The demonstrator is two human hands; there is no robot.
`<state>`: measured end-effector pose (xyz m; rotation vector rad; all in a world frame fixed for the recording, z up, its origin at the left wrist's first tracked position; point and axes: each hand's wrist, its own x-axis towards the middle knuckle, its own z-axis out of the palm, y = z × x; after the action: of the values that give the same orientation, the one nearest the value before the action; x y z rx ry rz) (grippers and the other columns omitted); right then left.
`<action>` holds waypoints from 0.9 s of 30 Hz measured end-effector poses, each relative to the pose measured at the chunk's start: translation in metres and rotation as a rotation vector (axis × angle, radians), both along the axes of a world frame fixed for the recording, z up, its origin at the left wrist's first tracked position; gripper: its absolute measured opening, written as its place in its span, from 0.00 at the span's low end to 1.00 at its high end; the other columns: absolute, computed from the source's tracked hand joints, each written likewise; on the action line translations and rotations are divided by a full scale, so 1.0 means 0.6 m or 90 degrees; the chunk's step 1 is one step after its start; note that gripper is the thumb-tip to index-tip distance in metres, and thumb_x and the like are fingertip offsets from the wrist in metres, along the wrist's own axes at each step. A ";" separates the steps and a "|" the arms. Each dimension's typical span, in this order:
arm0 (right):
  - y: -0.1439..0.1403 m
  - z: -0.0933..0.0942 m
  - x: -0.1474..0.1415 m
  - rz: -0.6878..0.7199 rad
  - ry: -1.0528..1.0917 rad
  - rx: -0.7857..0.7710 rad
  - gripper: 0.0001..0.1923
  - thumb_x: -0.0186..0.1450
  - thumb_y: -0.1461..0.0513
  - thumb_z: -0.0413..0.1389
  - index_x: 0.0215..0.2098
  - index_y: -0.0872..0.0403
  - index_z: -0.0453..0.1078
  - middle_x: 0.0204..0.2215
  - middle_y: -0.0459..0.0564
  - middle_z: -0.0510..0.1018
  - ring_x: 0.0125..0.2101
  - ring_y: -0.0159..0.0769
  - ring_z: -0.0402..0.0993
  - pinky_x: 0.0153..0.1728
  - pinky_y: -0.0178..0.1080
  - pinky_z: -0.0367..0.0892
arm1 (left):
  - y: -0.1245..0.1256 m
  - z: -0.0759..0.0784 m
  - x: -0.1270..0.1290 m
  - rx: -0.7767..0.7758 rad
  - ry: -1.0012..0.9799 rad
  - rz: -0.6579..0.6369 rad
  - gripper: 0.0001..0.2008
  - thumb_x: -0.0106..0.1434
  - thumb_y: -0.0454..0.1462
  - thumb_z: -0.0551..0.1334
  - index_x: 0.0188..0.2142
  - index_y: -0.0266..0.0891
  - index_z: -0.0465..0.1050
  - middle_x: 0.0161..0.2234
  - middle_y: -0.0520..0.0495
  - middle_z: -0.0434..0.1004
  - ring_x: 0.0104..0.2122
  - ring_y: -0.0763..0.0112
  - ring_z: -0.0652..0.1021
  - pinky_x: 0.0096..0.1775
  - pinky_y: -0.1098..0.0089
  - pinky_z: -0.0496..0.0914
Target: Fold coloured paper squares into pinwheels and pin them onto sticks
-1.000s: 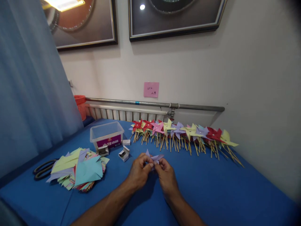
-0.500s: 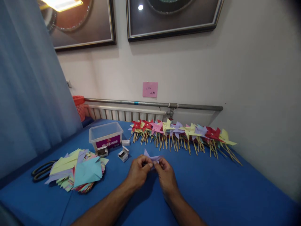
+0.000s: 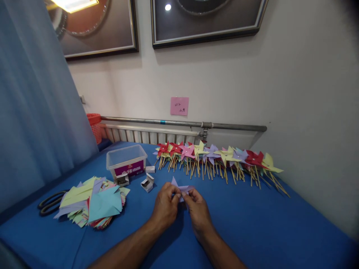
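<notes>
Pinching together at the middle of the blue table (image 3: 252, 224), the left hand (image 3: 165, 207) and the right hand (image 3: 198, 209) both close their fingertips on a small purple paper piece (image 3: 181, 188), whose folded points stick up just above the knuckles. The hands touch each other over it, low above the cloth, so most of the paper is hidden behind the fingers.

Just beyond the left hand lie three small open cardboard boxes (image 3: 147, 183), and behind them stands a clear plastic tub (image 3: 126, 160) with a purple label. Farther to the left sits a loose pile of coloured paper sheets (image 3: 92, 201), a light blue one on top, and black scissors (image 3: 50, 201) lie at its far edge, beside the blue curtain (image 3: 36, 112).

Past the hands, along the back of the table, runs a long row of finished pinwheels (image 3: 218, 158) on thin wooden sticks, red, pink, yellow and purple, lying close and overlapping. Nothing lies between the hands and that row.

Behind it a metal pipe (image 3: 182, 123) crosses the wall over a white radiator (image 3: 146, 136), with a pink note (image 3: 179, 106) stuck above and an orange basket (image 3: 95, 127) in the corner.
</notes>
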<state>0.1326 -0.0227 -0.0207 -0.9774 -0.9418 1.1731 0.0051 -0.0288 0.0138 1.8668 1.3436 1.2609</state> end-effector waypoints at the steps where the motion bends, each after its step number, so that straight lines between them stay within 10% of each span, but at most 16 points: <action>1: 0.000 -0.002 -0.001 0.002 0.013 -0.004 0.16 0.54 0.49 0.70 0.32 0.51 0.78 0.25 0.43 0.77 0.27 0.33 0.67 0.32 0.36 0.62 | 0.000 0.000 0.000 0.008 0.006 0.002 0.07 0.63 0.31 0.57 0.29 0.39 0.70 0.33 0.51 0.68 0.36 0.69 0.72 0.41 0.68 0.64; 27: -0.003 0.002 -0.004 0.037 0.061 -0.017 0.11 0.55 0.55 0.69 0.35 0.49 0.79 0.29 0.45 0.82 0.33 0.40 0.76 0.37 0.39 0.66 | 0.001 0.002 0.000 -0.011 0.066 0.046 0.07 0.63 0.30 0.58 0.30 0.41 0.71 0.34 0.50 0.73 0.37 0.67 0.75 0.42 0.67 0.64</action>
<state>0.1301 -0.0247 -0.0196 -0.9114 -0.8846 1.2733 0.0053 -0.0284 0.0152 1.9100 1.4846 1.1972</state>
